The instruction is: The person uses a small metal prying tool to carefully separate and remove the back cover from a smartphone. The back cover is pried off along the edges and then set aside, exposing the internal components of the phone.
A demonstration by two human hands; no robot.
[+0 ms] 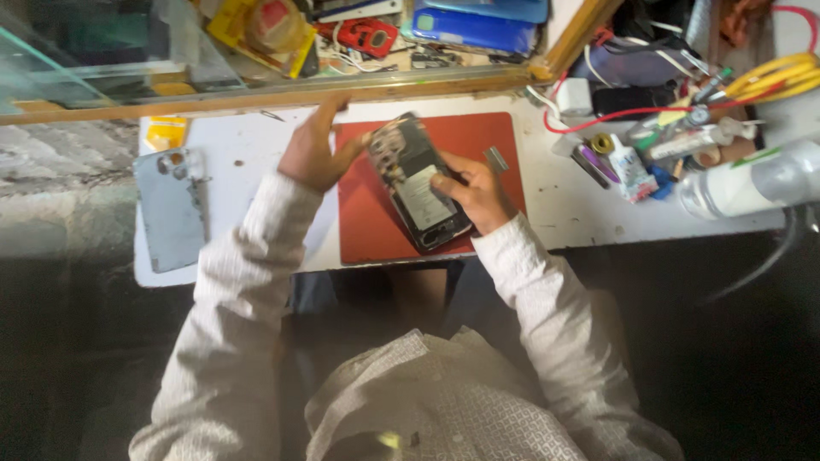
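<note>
An opened smartphone [418, 183] with its back removed shows a white battery and dark circuit parts. It is tilted above a red work mat [367, 226]. My left hand [314, 152] holds its upper left corner, thumb against the edge. My right hand [474, 189] grips its right side near the lower half, fingers wrapped over the frame. Both sleeves are pale with a fine pattern.
A grey phone back cover [171, 209] lies at the left of the white table [243, 145]. Cables, small tools, a glue tube and a clear bottle [752, 179] crowd the right. A wooden-framed glass case [282, 90] with packaged goods runs along the far edge.
</note>
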